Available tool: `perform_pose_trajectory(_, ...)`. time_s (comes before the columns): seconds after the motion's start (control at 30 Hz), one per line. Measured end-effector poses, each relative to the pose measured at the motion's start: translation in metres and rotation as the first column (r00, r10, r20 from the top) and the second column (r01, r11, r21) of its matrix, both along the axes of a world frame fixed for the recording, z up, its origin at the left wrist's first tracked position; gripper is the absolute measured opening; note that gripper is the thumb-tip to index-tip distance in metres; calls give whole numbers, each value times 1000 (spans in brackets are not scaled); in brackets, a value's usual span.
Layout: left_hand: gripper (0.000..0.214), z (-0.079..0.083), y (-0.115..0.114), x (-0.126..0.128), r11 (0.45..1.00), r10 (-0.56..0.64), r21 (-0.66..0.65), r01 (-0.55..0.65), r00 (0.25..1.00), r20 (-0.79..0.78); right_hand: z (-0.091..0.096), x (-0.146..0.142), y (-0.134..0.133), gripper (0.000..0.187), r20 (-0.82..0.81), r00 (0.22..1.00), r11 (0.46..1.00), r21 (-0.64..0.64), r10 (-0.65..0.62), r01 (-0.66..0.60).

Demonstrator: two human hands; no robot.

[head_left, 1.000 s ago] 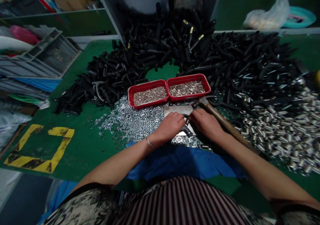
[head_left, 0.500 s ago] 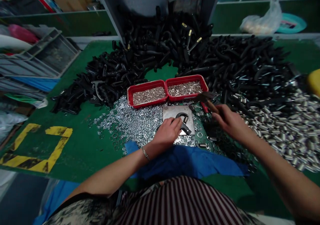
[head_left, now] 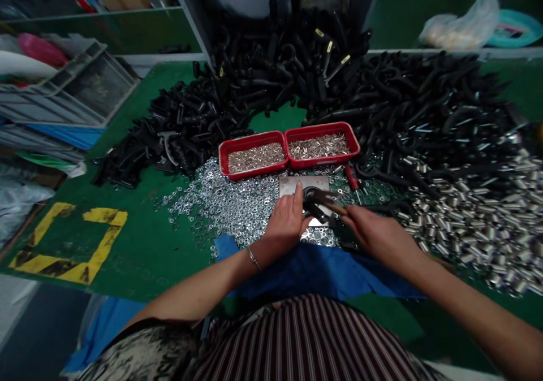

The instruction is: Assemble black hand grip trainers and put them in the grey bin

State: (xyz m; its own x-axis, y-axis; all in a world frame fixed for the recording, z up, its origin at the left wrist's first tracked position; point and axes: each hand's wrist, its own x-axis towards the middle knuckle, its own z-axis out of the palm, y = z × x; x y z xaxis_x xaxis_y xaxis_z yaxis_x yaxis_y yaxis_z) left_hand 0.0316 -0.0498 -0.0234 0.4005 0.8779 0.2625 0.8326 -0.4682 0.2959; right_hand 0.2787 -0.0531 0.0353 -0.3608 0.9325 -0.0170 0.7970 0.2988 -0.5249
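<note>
My left hand [head_left: 286,217] is closed on a black curved part [head_left: 314,213], pressing it onto a small metal plate [head_left: 289,184]. My right hand [head_left: 375,234] grips the wooden handle of a hammer [head_left: 326,200]. The dark hammer head is over the black part, partly covering it; whether they touch I cannot tell. Behind the plate stand two red trays, the left tray [head_left: 257,173] and the right tray [head_left: 324,161], holding small metal pins. A red-handled tool [head_left: 352,177] lies right of the plate.
Small metal rings [head_left: 231,200] spread left of the plate. Black curved parts [head_left: 263,81] are heaped along the back, and metal cylinders [head_left: 475,223] lie at right. A blue cloth [head_left: 305,271] lies along the front edge. A grey crate [head_left: 85,87] stands at left.
My right hand has brought the hammer down and left, from beside the right tray to over the black part. My left index finger is now raised.
</note>
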Motion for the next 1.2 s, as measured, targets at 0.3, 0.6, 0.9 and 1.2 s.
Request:
perform_pose_trajectory(0.3, 70, 19, 13, -6, 954, 28, -291, 68, 950, 311, 9, 33, 18, 41, -426, 761, 864, -352, -490, 360)
perform_pose_trajectory(0.6, 24, 14, 32, -22, 960, 135, -271, -69, 962, 236, -13, 71, 71, 34, 280, 956, 971, 238, -91, 22)
perform_pose_trajectory(0.9, 51, 9, 28, 1, 949, 180, -270, -163, 983, 39, -31, -6, 90, 40, 584, 767, 964, 134, -265, 231)
perform_pose_trajectory(1.2, 46, 10, 38, -23, 951, 38, -308, -12, 996, 78, -12, 5, 98, 27, 405, 900, 986, 112, -159, 124)
